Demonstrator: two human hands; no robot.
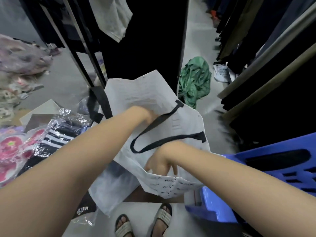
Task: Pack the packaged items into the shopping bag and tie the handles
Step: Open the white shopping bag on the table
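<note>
A white shopping bag with black handles is held up in front of me, its mouth facing me. My left hand reaches deep into the bag; only the wrist and heel show, and the fingers are hidden by fabric and a handle. At the near rim my right hand is inside the mouth, fingers pointing down, their tips behind the printed edge. Packaged items lie to the left: a striped dark garment in clear plastic and a pink flowered pack. Another dark pack lies under the bag.
A blue plastic crate stands close on the right. Black rack poles and hanging clothes crowd the back and right. A green cloth lies on the floor beyond the bag. My sandalled feet are below.
</note>
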